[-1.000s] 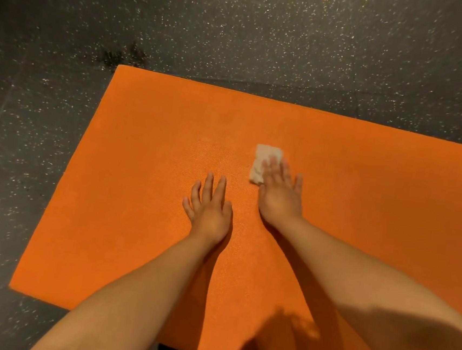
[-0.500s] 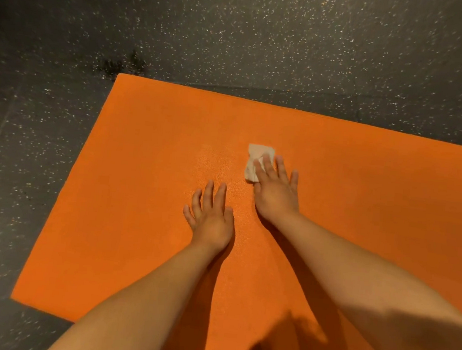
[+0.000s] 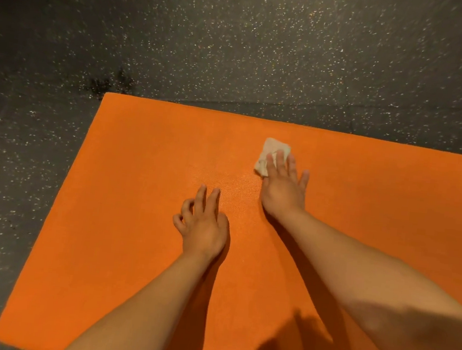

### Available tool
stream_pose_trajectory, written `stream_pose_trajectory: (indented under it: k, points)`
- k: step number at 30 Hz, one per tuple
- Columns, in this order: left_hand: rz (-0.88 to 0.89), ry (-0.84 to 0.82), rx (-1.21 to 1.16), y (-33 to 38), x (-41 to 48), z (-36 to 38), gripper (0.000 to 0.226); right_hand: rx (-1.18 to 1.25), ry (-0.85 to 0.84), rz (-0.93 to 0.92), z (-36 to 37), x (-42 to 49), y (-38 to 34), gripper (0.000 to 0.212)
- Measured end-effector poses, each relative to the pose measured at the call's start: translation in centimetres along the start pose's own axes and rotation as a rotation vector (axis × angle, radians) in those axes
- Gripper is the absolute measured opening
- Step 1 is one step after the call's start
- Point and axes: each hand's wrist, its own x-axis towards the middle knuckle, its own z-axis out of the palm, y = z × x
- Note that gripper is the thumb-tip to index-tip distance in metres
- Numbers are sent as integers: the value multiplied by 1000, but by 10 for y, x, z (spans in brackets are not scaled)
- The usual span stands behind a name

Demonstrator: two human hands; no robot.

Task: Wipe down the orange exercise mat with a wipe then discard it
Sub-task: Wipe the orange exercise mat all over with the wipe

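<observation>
Orange exercise mat (image 3: 137, 194) is laid flat on a dark speckled floor (image 3: 236, 48), with a wipe pressed onto it.

A crumpled, off-white wipe (image 3: 270, 150) is seen on the mat's upper middle area, near the far edge, and is pinned under the straight, spread fingers of the right hand (image 3: 283, 188); the wipe is pressed flat rather than gripped, and part of it shows beyond the fingertips. The left hand (image 3: 203, 228) is set on the mat just beside and nearer the person, apart from the wipe; nothing is held in it, two fingers being extended and the outer ones loosely curled. Both bare forearms are stretched over the mat, and a shadow is cast on its near edge.
</observation>
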Motion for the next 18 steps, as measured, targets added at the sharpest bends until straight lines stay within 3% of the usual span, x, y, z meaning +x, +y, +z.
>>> stream_pose_trajectory:
  k: [3, 5, 7, 9, 14, 16, 18]
  points:
    - [-21, 51, -55, 9, 12, -2, 49, -20, -49, -178, 10, -13, -19, 65]
    - [2, 20, -62, 18, 20, 0, 52, -63, -104, -371, 20, -23, -28, 62]
    - [19, -8, -34, 21, 26, 2, 55, -103, -114, -444, 19, -20, -23, 60]
    - [25, -12, 5, 19, 28, 5, 55, -153, -88, -416, 12, -9, -10, 59]
    - [-7, -5, -10, 24, 30, 4, 55, -50, 14, 3, -3, 15, 7, 61]
    - [-18, 33, -38, 31, 34, 4, 55, -18, -6, -40, 1, 9, -10, 63]
    - [9, 62, -23, 38, 42, 5, 55, -40, -65, -236, 8, -2, -26, 62]
